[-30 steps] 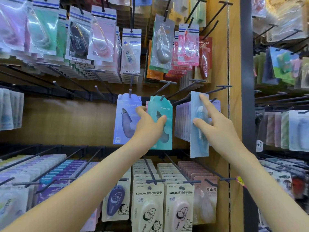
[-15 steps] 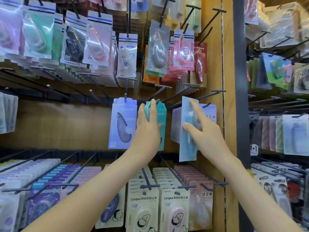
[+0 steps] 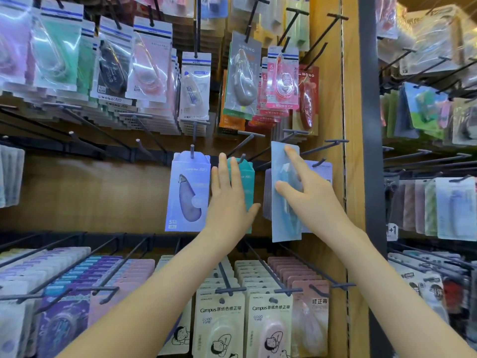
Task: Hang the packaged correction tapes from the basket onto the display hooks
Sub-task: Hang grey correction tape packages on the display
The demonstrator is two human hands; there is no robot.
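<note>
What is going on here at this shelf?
A person is stocking correction tapes. The left hand lies flat, fingers straight, against a teal pack that hangs on its hook beside a purple pack. The right hand holds a light blue pack up in front of a row of hanging packs; whether it is on a hook, I cannot tell.

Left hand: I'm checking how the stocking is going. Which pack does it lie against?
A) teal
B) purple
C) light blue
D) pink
A: the left hand lies with straight fingers over the front of the teal pack, beside the purple pack.
</note>
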